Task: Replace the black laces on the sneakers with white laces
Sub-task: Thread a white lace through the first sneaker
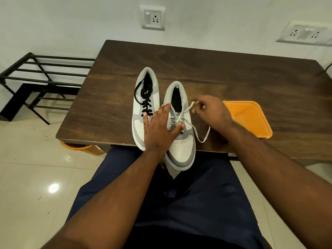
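Note:
Two white and grey sneakers stand side by side on the dark wooden table (233, 72), toes toward me. The left sneaker (143, 90) carries black laces (144, 97). The right sneaker (181, 150) is partly threaded with a white lace (202, 139), and its toe hangs over the table's front edge. My left hand (159, 130) lies flat with straight fingers across both shoes, pressing on the right one. My right hand (212, 112) pinches the white lace's upper end just right of the shoe's collar; a loop of lace trails on the table.
An orange plastic tray (255, 119) sits on the table just right of my right hand. A black metal rack (41, 78) stands on the floor to the left. An orange tub (77, 146) shows under the table's front edge. Wall sockets are behind.

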The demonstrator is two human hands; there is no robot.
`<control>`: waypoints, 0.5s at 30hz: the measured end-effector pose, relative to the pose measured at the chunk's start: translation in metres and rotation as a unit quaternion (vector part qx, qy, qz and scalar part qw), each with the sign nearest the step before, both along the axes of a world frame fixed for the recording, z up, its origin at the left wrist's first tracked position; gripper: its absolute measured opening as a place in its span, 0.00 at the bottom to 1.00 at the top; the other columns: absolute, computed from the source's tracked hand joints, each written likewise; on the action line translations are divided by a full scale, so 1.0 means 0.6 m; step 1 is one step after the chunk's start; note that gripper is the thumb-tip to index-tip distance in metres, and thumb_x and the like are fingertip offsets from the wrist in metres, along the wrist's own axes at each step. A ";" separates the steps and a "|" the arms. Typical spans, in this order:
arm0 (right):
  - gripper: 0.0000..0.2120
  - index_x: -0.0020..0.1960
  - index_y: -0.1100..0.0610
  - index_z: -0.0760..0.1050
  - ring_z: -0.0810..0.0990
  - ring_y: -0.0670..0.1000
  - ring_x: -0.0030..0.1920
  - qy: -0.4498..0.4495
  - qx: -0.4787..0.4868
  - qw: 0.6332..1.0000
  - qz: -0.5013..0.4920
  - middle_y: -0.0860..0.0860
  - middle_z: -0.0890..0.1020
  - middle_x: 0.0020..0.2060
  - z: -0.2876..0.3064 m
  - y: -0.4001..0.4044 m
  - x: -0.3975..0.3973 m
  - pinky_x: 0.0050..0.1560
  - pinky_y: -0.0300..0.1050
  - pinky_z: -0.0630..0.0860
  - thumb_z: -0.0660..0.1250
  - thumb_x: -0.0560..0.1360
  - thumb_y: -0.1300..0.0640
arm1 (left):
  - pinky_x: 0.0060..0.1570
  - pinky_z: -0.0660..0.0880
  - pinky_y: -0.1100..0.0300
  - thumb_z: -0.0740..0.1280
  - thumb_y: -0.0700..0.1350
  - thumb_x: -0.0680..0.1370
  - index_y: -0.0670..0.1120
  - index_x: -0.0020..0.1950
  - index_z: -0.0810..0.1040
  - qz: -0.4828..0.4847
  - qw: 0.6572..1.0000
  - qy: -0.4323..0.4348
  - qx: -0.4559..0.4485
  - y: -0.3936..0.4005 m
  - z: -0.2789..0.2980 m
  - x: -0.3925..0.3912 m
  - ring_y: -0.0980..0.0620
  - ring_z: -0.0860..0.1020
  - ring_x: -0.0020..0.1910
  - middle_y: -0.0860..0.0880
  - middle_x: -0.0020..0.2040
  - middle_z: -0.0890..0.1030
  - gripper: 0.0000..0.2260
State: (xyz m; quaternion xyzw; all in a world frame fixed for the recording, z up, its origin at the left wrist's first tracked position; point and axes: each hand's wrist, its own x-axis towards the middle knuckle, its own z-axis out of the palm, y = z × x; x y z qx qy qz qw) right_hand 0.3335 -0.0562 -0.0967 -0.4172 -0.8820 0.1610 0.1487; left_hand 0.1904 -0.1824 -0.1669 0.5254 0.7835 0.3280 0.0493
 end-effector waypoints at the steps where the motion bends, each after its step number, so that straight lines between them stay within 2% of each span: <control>1: 0.13 0.58 0.55 0.80 0.78 0.52 0.48 0.002 -0.005 1.000 0.014 0.51 0.82 0.47 -0.010 -0.011 -0.005 0.50 0.50 0.76 0.69 0.74 0.58 | 0.76 0.41 0.47 0.64 0.65 0.75 0.54 0.78 0.57 -0.002 1.000 -0.003 0.001 -0.001 0.000 -0.001 0.54 0.63 0.75 0.53 0.75 0.67 0.35; 4: 0.11 0.57 0.54 0.81 0.76 0.48 0.44 0.012 -0.012 0.999 0.027 0.47 0.78 0.42 -0.028 -0.030 -0.014 0.43 0.43 0.70 0.69 0.75 0.56 | 0.76 0.42 0.47 0.64 0.65 0.75 0.55 0.77 0.58 -0.005 1.000 -0.010 0.000 -0.001 0.003 -0.002 0.54 0.65 0.74 0.55 0.75 0.67 0.34; 7: 0.08 0.52 0.55 0.81 0.75 0.49 0.44 0.001 0.017 0.999 0.028 0.47 0.75 0.40 -0.025 -0.028 -0.017 0.41 0.42 0.64 0.66 0.77 0.54 | 0.76 0.44 0.46 0.63 0.66 0.76 0.55 0.76 0.59 -0.007 1.000 -0.010 0.001 -0.001 0.006 -0.002 0.54 0.65 0.73 0.55 0.74 0.68 0.33; 9: 0.09 0.51 0.57 0.82 0.76 0.53 0.45 -0.018 0.047 0.999 0.008 0.51 0.77 0.42 -0.007 -0.012 -0.013 0.41 0.44 0.67 0.65 0.78 0.55 | 0.76 0.44 0.46 0.63 0.66 0.76 0.56 0.76 0.60 -0.007 1.000 -0.014 0.004 -0.001 0.006 -0.003 0.54 0.65 0.73 0.55 0.74 0.68 0.32; 12: 0.09 0.53 0.55 0.82 0.80 0.54 0.48 0.027 0.057 0.994 -0.085 0.52 0.83 0.47 0.031 0.026 -0.004 0.48 0.49 0.77 0.66 0.78 0.53 | 0.76 0.45 0.45 0.62 0.66 0.76 0.57 0.75 0.60 -0.004 1.000 -0.013 0.000 -0.001 0.006 -0.003 0.53 0.66 0.73 0.55 0.74 0.68 0.31; 15: 0.09 0.53 0.55 0.82 0.81 0.54 0.47 0.017 0.060 0.992 -0.112 0.53 0.85 0.47 0.041 0.034 -0.011 0.47 0.46 0.77 0.66 0.78 0.53 | 0.76 0.45 0.44 0.61 0.66 0.76 0.57 0.75 0.60 -0.005 1.000 -0.008 0.000 -0.001 0.007 -0.001 0.52 0.66 0.73 0.54 0.74 0.69 0.30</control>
